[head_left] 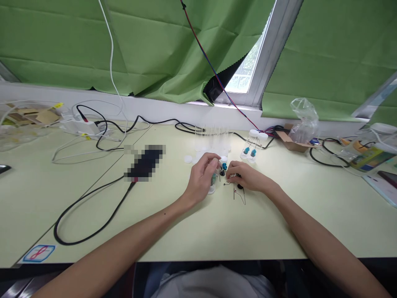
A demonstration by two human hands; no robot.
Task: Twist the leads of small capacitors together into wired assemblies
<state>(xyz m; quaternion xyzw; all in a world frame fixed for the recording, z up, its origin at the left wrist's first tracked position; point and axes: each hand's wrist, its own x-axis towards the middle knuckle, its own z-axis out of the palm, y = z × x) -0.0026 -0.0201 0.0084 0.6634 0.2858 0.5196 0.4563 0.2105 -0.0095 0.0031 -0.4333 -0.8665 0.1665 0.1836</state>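
Observation:
My left hand [201, 176] is closed around a small clear plastic tube [211, 190] with something greenish inside, largely hidden by the fingers. My right hand [243, 176] has its fingers pinched low over the table; what lies in them is hidden. Between the hands is a small blue piece [224, 166] on a dark base. Thin bent wires [240, 198] with tiny dark tips lie under and in front of my right hand. Beyond it, two clear tubes [253, 144] with white caps hold blue pieces on thin stems.
Several clear empty-looking tubes [214, 140] stand behind my left hand, near a white cap [187, 159]. A pixelated dark device [145, 162] with a black cable lies left. Toward the back right sits a cardboard box [291, 142] with a plastic bag. Cables run along the wall.

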